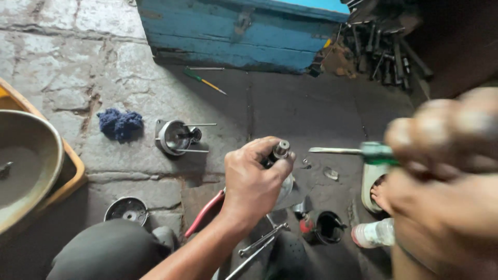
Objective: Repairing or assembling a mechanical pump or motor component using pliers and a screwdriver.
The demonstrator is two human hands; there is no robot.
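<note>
My left hand is closed around a dark cylindrical metal part whose silver shaft end pokes up between thumb and fingers. My right hand, close to the camera and blurred, grips a green-handled screwdriver. Its silver blade points left toward the shaft end, stopping a short way from it.
On the stone floor lie a blue rag, a round metal housing with long bolts, a round end cap, red-handled pliers, a black cylinder, a plastic bottle, another screwdriver. A blue wooden box and a basin border the area.
</note>
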